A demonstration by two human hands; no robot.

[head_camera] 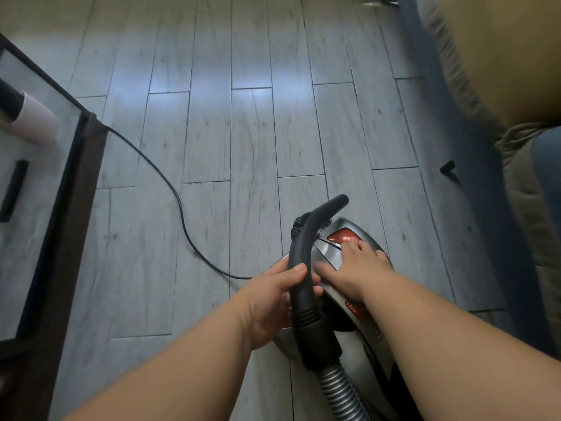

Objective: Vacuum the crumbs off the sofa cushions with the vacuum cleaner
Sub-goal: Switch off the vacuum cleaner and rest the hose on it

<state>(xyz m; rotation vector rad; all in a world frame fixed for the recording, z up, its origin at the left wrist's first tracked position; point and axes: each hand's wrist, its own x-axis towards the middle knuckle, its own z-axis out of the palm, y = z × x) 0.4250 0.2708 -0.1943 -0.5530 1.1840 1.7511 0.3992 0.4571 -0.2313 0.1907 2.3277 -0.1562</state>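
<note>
A silver canister vacuum cleaner (334,253) with orange-red buttons sits on the floor below me. My left hand (276,302) grips its black curved hose handle (303,253), which ends in a grey ribbed hose (340,387). My right hand (355,268) lies flat on the vacuum's top, its fingertips on the upper orange button (341,236). The sofa (516,165), with a tan cushion and a blue base, fills the right edge.
A black power cord (179,202) curves across the grey wood-look floor from a dark-framed glass table (76,189) on the left. On the table lie a pale cylinder (35,123) and a black flat piece (13,192). A small black part (449,168) lies by the sofa.
</note>
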